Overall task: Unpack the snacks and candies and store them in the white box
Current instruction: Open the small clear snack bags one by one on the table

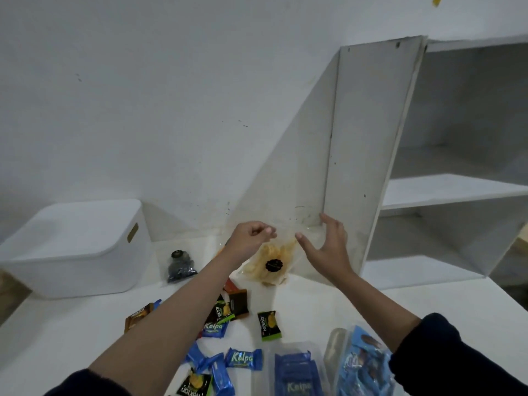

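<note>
A clear bag of yellow chips (pixel 268 264) with a round black label hangs above the white table (pixel 428 304). My left hand (pixel 251 237) pinches the bag's top edge. My right hand (pixel 328 247) is spread open against the bag's right side, fingers straight. The white box (pixel 77 250) stands at the left rear of the table, lid on. Several small wrapped snacks lie below my arms: blue Kalpa bars (pixel 243 358), green-and-black Nextar packs (pixel 268 324), and a brown wrapper (pixel 140 315).
A small clear bag of dark candies (pixel 180 267) stands near the box. Clear packs of blue snacks (pixel 360 364) lie at the front right. A white shelf unit (pixel 428 190) with its open door (pixel 368 150) rises behind my right hand.
</note>
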Motion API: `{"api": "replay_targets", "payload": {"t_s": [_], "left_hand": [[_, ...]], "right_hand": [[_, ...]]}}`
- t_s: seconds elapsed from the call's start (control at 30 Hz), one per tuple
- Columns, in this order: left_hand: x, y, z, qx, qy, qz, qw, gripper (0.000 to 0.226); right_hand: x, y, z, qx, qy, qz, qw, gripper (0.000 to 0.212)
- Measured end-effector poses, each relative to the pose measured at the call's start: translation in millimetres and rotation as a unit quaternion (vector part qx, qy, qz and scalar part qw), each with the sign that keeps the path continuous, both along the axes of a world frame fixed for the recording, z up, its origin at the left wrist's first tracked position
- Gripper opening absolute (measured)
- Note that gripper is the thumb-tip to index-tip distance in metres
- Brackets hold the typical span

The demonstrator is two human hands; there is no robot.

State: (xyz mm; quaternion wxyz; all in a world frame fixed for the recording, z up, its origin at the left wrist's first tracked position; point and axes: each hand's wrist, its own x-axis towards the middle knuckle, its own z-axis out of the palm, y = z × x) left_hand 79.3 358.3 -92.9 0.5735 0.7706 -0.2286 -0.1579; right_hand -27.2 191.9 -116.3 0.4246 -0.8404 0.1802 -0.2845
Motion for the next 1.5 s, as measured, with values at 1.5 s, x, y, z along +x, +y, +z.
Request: {"api": "replay_targets", "payload": {"t_s": [1.5], "left_hand": [[-25.3,-26.8,29.7,-0.016,-0.105,-0.003,0.994,0.01]], "right_hand": [[7.4,-7.1,48.8,-0.049,0.005,0.159,0.986,0.014]]}}
